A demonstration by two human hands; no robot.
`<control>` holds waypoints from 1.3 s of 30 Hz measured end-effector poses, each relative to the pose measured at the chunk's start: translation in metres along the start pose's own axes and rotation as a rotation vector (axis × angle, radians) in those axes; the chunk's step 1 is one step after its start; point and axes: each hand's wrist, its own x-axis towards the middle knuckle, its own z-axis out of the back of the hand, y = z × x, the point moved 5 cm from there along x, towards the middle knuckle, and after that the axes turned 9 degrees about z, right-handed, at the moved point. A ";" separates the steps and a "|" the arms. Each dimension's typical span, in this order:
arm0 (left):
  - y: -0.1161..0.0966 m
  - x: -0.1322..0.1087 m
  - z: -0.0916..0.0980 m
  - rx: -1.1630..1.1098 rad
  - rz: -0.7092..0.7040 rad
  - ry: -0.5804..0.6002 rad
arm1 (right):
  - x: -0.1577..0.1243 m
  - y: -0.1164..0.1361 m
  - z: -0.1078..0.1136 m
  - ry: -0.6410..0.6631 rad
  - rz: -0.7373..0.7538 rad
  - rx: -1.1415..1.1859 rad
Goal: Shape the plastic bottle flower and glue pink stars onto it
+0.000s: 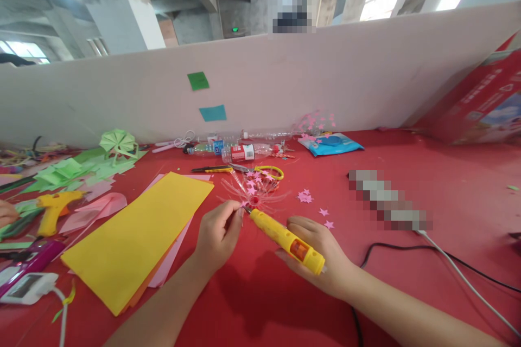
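Note:
My right hand [336,271] is wrapped round a yellow hot glue gun [277,230], whose nozzle points up and left. At the nozzle's tip, my left hand [217,233] pinches a small pink paper star [245,204]. Directly beyond both hands lies a clear plastic bottle piece cut into thin, splayed strips [254,200], with a red spot at its middle. Several pink stars sit on its strips. More loose pink stars [305,196] lie on the red table to the right.
Yellow paper sheets [142,238] lie left of my hands. Scissors [268,172], a utility knife [211,169], plastic bottles [244,152] and a blue wipes pack [331,143] lie behind. Another person's hand [6,212] is near a second glue gun [57,209]. A black cable [391,246] runs right.

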 end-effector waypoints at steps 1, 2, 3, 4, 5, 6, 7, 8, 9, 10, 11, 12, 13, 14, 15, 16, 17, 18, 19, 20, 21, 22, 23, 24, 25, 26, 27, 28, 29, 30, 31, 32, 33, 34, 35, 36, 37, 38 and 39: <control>-0.002 0.000 0.002 0.077 -0.072 -0.017 | 0.000 0.000 0.000 0.004 -0.007 -0.001; -0.004 -0.001 0.004 0.145 -0.141 -0.031 | 0.000 0.000 0.000 0.011 -0.015 -0.003; -0.006 -0.002 0.007 0.198 -0.202 -0.043 | 0.000 0.000 0.001 0.016 -0.022 -0.007; -0.008 -0.003 0.009 0.228 -0.245 -0.054 | 0.001 0.001 0.001 0.022 -0.027 -0.011; -0.010 -0.003 0.012 0.235 -0.267 -0.071 | 0.001 0.001 0.002 0.033 -0.029 -0.012; -0.010 -0.003 0.016 0.215 -0.264 -0.096 | 0.002 0.002 0.001 0.049 -0.028 -0.005; -0.010 -0.003 0.020 0.171 -0.239 -0.124 | 0.002 0.002 0.000 0.079 -0.025 0.015; -0.009 -0.002 0.023 0.111 -0.195 -0.149 | 0.003 0.003 -0.002 0.123 -0.023 0.042; -0.007 -0.001 0.025 0.042 -0.137 -0.164 | 0.002 0.003 -0.006 0.181 -0.028 0.068; -0.005 0.000 0.025 -0.033 -0.071 -0.167 | 0.001 0.002 -0.011 0.248 -0.039 0.084; -0.002 0.001 0.025 -0.111 -0.002 -0.155 | 0.000 0.001 -0.017 0.310 -0.056 0.083; 0.001 0.002 0.022 -0.188 0.067 -0.127 | -0.002 -0.001 -0.022 0.362 -0.075 0.064; 0.004 0.002 0.019 -0.263 0.132 -0.088 | -0.003 -0.002 -0.026 0.403 -0.090 0.032; 0.005 0.002 0.015 -0.333 0.192 -0.040 | -0.005 -0.004 -0.030 0.430 -0.100 0.001; 0.005 0.002 0.010 -0.395 0.240 0.015 | -0.005 -0.006 -0.033 0.450 -0.102 -0.021; 0.004 0.001 0.006 -0.444 0.278 0.071 | -0.006 -0.007 -0.034 0.469 -0.098 -0.033; 0.003 0.000 0.002 -0.480 0.307 0.122 | -0.006 -0.007 -0.035 0.487 -0.089 -0.033; 0.000 -0.001 -0.002 -0.505 0.331 0.170 | -0.007 -0.006 -0.034 0.504 -0.076 -0.027; -0.002 -0.002 -0.006 -0.526 0.356 0.214 | -0.007 -0.005 -0.032 0.520 -0.062 -0.017; -0.003 -0.003 -0.009 -0.545 0.382 0.254 | -0.007 -0.004 -0.030 0.534 -0.044 -0.006; -0.005 -0.004 -0.013 -0.563 0.411 0.294 | -0.006 -0.002 -0.026 0.546 -0.020 0.003; -0.006 -0.005 -0.016 -0.581 0.440 0.334 | -0.006 0.000 -0.022 0.554 0.006 0.009; -0.007 -0.006 -0.018 -0.598 0.468 0.370 | -0.005 0.002 -0.019 0.554 0.032 0.014; -0.008 -0.008 -0.021 -0.616 0.494 0.403 | -0.004 0.003 -0.015 0.543 0.057 0.020; -0.008 -0.009 -0.023 -0.634 0.518 0.435 | -0.002 0.005 -0.012 0.512 0.081 0.026; -0.009 -0.010 -0.025 -0.652 0.538 0.469 | 0.000 0.005 -0.008 0.456 0.102 0.030; -0.009 -0.011 -0.027 -0.670 0.557 0.502 | 0.002 0.006 -0.004 0.375 0.120 0.036; -0.010 -0.013 -0.029 -0.687 0.574 0.535 | 0.005 0.006 0.001 0.270 0.136 0.040; -0.011 -0.014 -0.031 -0.703 0.590 0.568 | 0.006 0.007 0.005 0.159 0.152 0.040; -0.011 -0.016 -0.033 -0.718 0.605 0.599 | 0.006 0.007 0.009 0.056 0.168 0.036; -0.011 -0.017 -0.035 -0.730 0.620 0.626 | 0.006 0.008 0.012 -0.026 0.184 0.029; -0.012 -0.019 -0.038 -0.740 0.634 0.653 | 0.005 0.009 0.014 -0.082 0.200 0.022; -0.012 -0.020 -0.040 -0.746 0.642 0.679 | 0.005 0.010 0.014 -0.117 0.219 0.011; -0.013 -0.022 -0.041 -0.747 0.644 0.704 | 0.004 0.011 0.015 -0.134 0.242 -0.003; -0.013 -0.023 -0.043 -0.745 0.643 0.723 | 0.003 0.012 0.014 -0.138 0.267 -0.020; -0.013 -0.024 -0.044 -0.739 0.640 0.737 | 0.003 0.014 0.014 -0.136 0.296 -0.041; -0.013 -0.024 -0.045 -0.732 0.637 0.746 | 0.003 0.016 0.014 -0.128 0.324 -0.067; -0.013 -0.024 -0.045 -0.727 0.635 0.750 | 0.003 0.018 0.014 -0.118 0.350 -0.097; -0.013 -0.024 -0.045 -0.724 0.636 0.752 | 0.003 0.019 0.013 -0.107 0.370 -0.128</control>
